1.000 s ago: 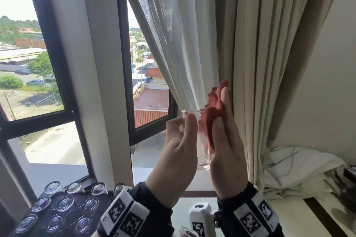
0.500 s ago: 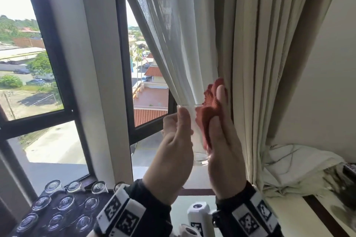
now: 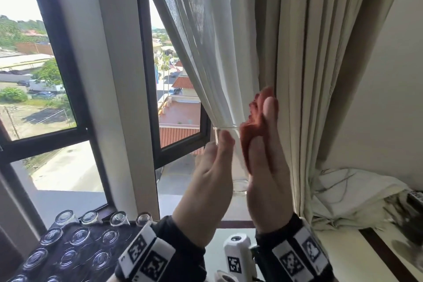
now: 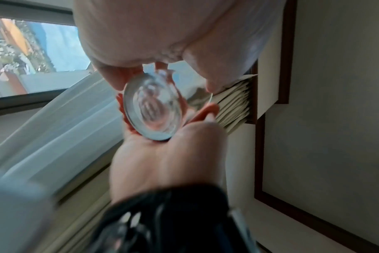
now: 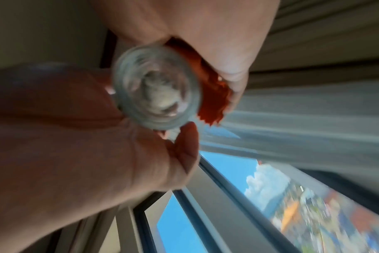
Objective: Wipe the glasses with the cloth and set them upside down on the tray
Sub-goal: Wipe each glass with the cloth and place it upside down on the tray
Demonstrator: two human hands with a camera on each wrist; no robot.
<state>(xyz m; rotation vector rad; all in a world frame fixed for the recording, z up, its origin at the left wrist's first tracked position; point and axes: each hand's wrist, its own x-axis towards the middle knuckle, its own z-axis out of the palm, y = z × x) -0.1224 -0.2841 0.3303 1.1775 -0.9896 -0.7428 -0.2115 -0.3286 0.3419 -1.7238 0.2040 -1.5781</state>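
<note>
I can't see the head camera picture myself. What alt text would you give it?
Two hands hold a clear glass upright before a window: the left hand grips its side while the right hand presses a red cloth against it. Pale curtains hang behind. At lower left, glasses sit upside down on a dark tray.

glass [image 3: 229,130] between hands, tray [image 3: 75,256] lower left

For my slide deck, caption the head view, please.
Left hand holds a glass while the right hand presses a red cloth against it.
</note>
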